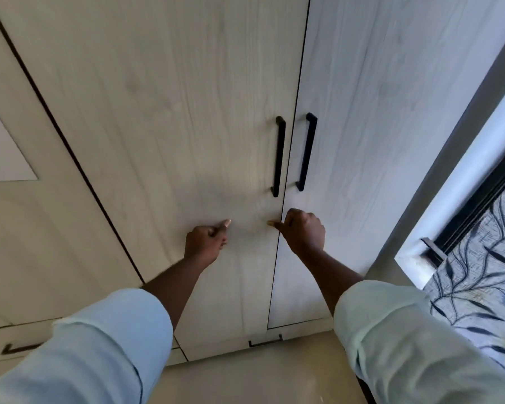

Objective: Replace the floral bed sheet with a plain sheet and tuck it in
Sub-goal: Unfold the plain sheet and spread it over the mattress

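Note:
No bed and no sheet is in view. I face a pale wood-grain wardrobe whose left door (pixel 172 112) and right door (pixel 376 112) are both closed. Each door carries a black bar handle, one (pixel 279 157) left of the seam and the other (pixel 306 153) right of it. My left hand (pixel 204 243) is raised in front of the left door with its fingers curled, its thumb pointing right, and nothing in it. My right hand (pixel 302 231) hovers at the seam just below the handles, fingers curled, thumb pointing left, holding nothing.
Below the doors runs a drawer with a small black handle (pixel 265 342), and another drawer handle (pixel 18 349) shows at the lower left. A white window ledge (pixel 414 258) and grey leaf-patterned fabric (pixel 484 272) stand close on the right. Beige floor (pixel 260 380) lies underfoot.

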Available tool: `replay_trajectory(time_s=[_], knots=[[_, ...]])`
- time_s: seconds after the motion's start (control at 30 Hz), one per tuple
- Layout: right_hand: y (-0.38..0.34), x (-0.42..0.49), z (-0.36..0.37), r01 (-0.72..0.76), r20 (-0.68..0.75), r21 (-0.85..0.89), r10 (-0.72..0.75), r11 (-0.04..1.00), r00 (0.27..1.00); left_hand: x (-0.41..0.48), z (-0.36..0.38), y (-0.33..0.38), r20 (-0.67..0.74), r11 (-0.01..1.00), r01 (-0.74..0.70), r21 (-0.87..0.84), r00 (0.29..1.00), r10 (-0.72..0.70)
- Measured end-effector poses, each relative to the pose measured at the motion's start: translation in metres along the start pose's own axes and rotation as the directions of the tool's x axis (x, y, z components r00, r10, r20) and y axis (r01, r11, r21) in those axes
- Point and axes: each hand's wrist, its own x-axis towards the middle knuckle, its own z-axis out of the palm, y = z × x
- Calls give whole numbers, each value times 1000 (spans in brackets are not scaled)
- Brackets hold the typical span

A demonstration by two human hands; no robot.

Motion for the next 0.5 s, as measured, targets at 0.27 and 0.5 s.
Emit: replay_trajectory(time_s=[0.27, 0.5], knots=[[-22, -17, 14, -208, -100, -12, 205, 978, 974, 17, -4, -3, 128, 1000, -3, -19, 992, 5], [-17, -78, 10, -370, -117, 164, 390, 915, 913, 15, 3, -22, 174, 996, -55, 65, 984, 43]])
